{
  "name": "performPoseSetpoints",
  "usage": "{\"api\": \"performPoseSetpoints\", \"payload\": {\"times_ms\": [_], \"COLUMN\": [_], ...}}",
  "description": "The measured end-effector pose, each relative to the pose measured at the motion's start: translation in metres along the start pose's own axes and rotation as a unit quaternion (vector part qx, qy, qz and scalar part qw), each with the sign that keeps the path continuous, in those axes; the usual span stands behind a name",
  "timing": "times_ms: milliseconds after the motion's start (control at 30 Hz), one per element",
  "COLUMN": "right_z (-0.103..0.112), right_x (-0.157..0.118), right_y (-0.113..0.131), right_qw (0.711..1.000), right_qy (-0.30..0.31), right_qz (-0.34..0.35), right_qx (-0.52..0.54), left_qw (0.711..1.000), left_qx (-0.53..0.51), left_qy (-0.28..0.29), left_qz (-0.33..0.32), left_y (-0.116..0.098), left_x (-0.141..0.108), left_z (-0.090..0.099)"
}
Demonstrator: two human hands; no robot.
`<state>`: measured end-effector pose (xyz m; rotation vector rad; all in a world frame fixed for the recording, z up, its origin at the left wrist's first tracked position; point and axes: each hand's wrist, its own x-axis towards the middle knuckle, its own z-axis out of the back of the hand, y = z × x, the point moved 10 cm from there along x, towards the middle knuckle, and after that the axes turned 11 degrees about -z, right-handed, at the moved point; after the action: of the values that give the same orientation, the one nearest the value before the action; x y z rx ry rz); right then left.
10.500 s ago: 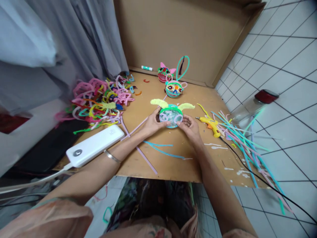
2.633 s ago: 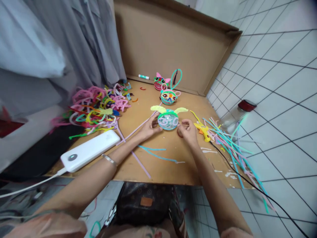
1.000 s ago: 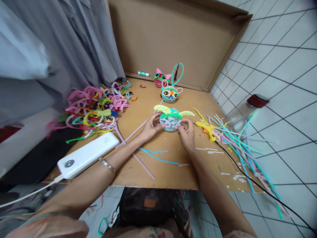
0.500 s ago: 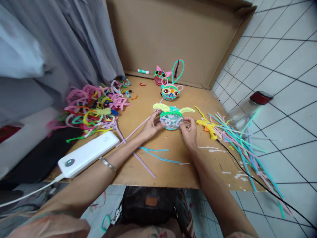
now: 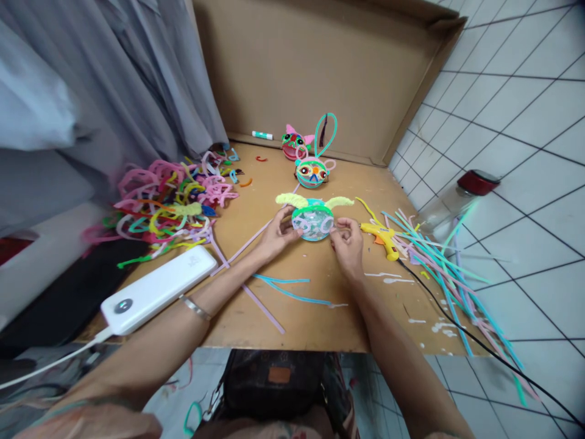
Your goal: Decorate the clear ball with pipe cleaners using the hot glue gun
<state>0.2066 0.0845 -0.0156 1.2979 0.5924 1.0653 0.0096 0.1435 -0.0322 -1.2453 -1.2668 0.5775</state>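
A clear round ball craft (image 5: 312, 228) trimmed with green and blue pipe cleaners stands upright on the table between my hands. Two fuzzy pale-yellow ears stick out from its top, and lilac loops lie on its front. My left hand (image 5: 276, 234) grips its left side, thumb on the front. At the right edge of the ball, the fingers of my right hand (image 5: 348, 241) are pinched together; whether anything small is between them is hidden. Close by on the right lies a yellow glue gun (image 5: 384, 239).
Two finished-looking animal balls, one with pink loop ears (image 5: 311, 173) and one red and green (image 5: 293, 146), stand behind. A heap of bent pipe cleaners (image 5: 169, 195) and a white power bank (image 5: 158, 289) lie left. Straight pipe cleaners (image 5: 450, 268) and a red-lidded bottle (image 5: 478, 183) are right.
The ball has turned or tilted slightly, so its right lilac loop shows more fully. My right fingertips have drawn back a little toward its edge. My left hand keeps its hold.
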Motion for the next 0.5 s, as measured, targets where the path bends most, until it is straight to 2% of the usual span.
{"api": "performPoseSetpoints", "payload": {"times_ms": [167, 500], "right_z": [0.0021, -0.0027], "right_x": [0.0008, 0.0013], "right_y": [-0.0044, -0.0069], "right_qw": [1.0, 1.0], "right_qy": [-0.018, -0.019], "right_qz": [-0.021, -0.009], "right_qx": [0.01, -0.013], "left_qw": [1.0, 1.0], "left_qx": [0.005, 0.003], "left_qy": [0.002, 0.017], "left_qz": [-0.007, -0.02], "left_y": [-0.0005, 0.0019], "left_x": [0.0001, 0.0005], "left_z": [0.0006, -0.0028]}}
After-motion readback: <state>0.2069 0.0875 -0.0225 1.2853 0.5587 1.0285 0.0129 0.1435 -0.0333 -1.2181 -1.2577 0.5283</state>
